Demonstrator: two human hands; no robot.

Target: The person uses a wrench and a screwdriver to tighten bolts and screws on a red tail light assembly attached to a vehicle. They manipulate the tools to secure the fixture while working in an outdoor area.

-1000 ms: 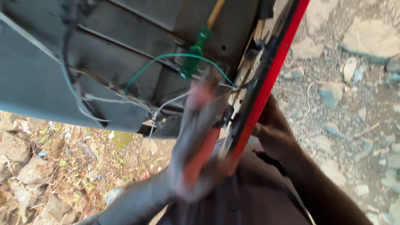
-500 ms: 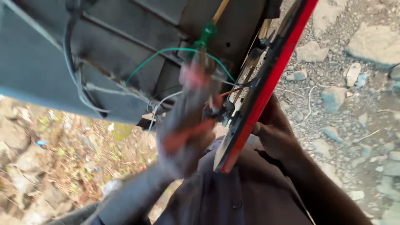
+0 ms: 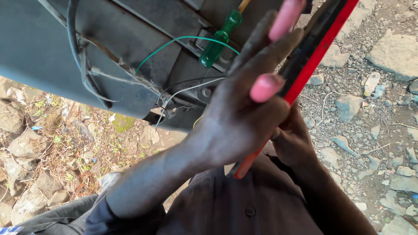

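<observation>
The left hand grips pliers with pink handles, long axis toward one o'clock. The green screwdriver sits at eleven o'clock. The right hand steadies the red-edged panel.

Upper left of the frame, the big panel is a flat blue-grey, darker and near charcoal toward the top middle. A thin green wire arcs across it, with white and black wires tangled just below. The screwdriver handle at top centre is a clear bottle green. Running down from the upper right, the long edge strip is bright red with a black face beside it. The tool grips near centre are pink. At bottom centre the shirt is dark brown-grey with a matching button. The stony ground on the right is pale grey; lower left, the litter is straw-brown flecked with green.
</observation>
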